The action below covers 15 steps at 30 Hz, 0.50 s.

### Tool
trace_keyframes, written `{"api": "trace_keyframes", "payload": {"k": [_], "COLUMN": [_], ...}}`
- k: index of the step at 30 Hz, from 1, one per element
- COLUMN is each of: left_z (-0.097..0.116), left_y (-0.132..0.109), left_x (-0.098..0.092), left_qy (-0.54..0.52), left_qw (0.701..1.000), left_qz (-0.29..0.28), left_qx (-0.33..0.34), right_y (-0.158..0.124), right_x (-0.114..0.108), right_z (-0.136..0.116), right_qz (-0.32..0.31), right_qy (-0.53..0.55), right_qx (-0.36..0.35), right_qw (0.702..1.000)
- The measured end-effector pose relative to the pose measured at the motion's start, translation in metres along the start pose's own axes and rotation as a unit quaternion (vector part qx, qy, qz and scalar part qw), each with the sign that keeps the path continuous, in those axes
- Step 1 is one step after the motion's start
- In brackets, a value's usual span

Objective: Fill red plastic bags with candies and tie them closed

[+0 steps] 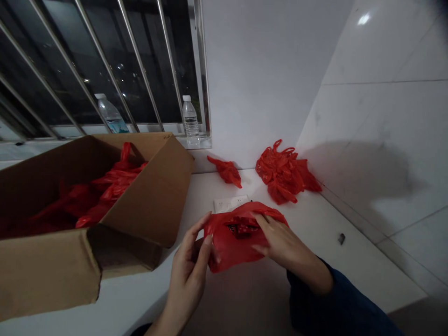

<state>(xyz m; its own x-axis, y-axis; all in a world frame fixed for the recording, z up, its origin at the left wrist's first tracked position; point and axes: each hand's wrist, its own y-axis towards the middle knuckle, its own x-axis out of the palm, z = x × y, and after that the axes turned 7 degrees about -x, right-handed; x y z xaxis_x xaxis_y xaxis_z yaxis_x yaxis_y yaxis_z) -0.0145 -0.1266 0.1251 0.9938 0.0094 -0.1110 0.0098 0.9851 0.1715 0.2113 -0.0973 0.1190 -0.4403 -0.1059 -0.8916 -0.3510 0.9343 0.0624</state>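
A red plastic bag (pixel 233 249) is held between my two hands above the white tabletop, its mouth facing up. My left hand (pixel 191 261) pinches the bag's left edge between thumb and fingers. On the other side, my right hand (pixel 280 238) grips the right part of the rim, with some fingers reaching into the mouth. Inside the bag lies a dark red packet (pixel 245 227) with black and light printing; most of it is hidden.
A large open cardboard box (pixel 150 191) with red plastic bags (pixel 115 182) stands at left. More red bags (pixel 283 170) are heaped by the wall, with a single one (pixel 227 172) nearby. Two water bottles (pixel 191 120) stand at the barred window. A small dark scrap (pixel 341 239) lies at right.
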Motion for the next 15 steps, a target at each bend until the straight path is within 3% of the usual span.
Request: {"api": "trace_keyframes", "payload": {"k": [4, 10, 13, 15], "left_z": [0.007, 0.014, 0.019, 0.022], "left_y": [-0.008, -0.016, -0.019, -0.021], "left_x": [0.001, -0.002, 0.001, 0.006], "left_qy": [0.021, 0.060, 0.060, 0.055], "left_qw": [0.999, 0.998, 0.998, 0.998], "left_qz": [-0.024, -0.031, -0.028, -0.022], "left_qx": [0.005, 0.011, 0.003, -0.002], "right_y": [0.008, 0.003, -0.005, -0.007], "right_x": [0.007, 0.008, -0.002, -0.003], "right_z": [-0.009, -0.011, -0.009, -0.007], "right_qz": [0.007, 0.052, 0.099, 0.094], "right_qy": [-0.039, -0.123, -0.125, -0.128], "right_qx": [-0.044, 0.038, 0.040, 0.035], "right_qw": [0.998, 0.990, 0.986, 0.987]}}
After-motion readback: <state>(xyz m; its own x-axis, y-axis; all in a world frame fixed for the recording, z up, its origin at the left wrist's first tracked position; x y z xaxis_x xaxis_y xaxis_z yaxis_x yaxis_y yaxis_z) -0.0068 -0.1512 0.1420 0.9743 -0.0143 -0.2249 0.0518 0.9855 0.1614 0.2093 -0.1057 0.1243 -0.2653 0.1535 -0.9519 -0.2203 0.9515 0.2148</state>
